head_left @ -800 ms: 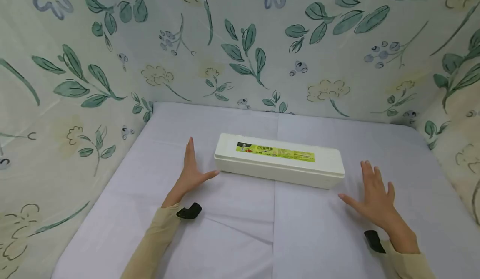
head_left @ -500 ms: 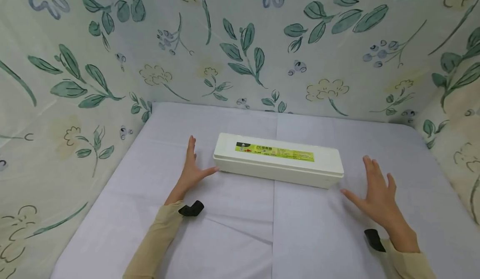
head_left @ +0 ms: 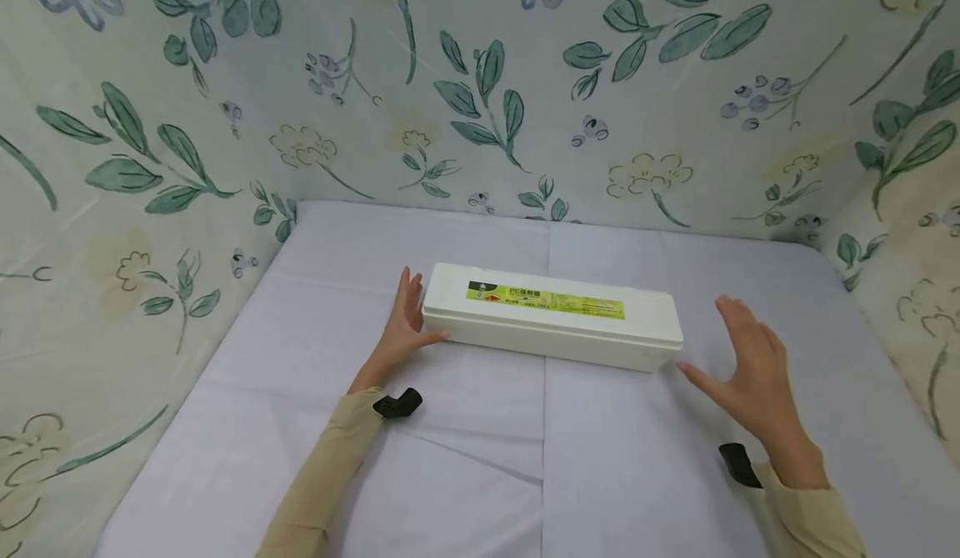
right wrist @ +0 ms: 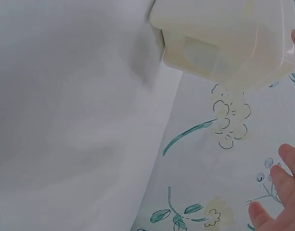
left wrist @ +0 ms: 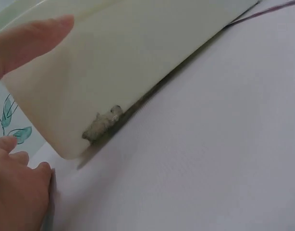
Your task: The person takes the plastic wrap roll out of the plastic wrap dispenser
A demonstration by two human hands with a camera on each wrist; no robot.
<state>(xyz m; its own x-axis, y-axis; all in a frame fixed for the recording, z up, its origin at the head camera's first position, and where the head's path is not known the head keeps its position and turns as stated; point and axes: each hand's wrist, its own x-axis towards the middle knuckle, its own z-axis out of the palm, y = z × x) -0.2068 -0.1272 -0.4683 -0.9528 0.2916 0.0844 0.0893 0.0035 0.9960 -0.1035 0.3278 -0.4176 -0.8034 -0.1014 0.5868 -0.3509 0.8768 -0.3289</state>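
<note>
A long white cling film box [head_left: 551,337] with a yellow-green label [head_left: 547,300] lies on the table, slightly askew. At its left end is my left hand [head_left: 397,337], thumb by the front face and straight fingers beside the end. The left wrist view has the thumb [left wrist: 37,41] over the box face [left wrist: 133,53] and the other fingers [left wrist: 18,183] beyond the corner. A greyish scuffed patch [left wrist: 102,126] marks the lower edge. My right hand [head_left: 761,387] is spread just off the right end, holding nothing; its fingers [right wrist: 284,185] stand apart from the box [right wrist: 224,43].
White cloth [head_left: 450,475] with a few creases covers the table. Floral fabric [head_left: 337,83] hangs behind it and along both sides. A black wrist device [head_left: 399,404] sits on the left wrist, another black device [head_left: 738,465] on the right.
My left hand has moved right and closer in to the box's left end. My right hand has shifted slightly up and left, its fingers drawn closer together. The box stays in place on the cloth.
</note>
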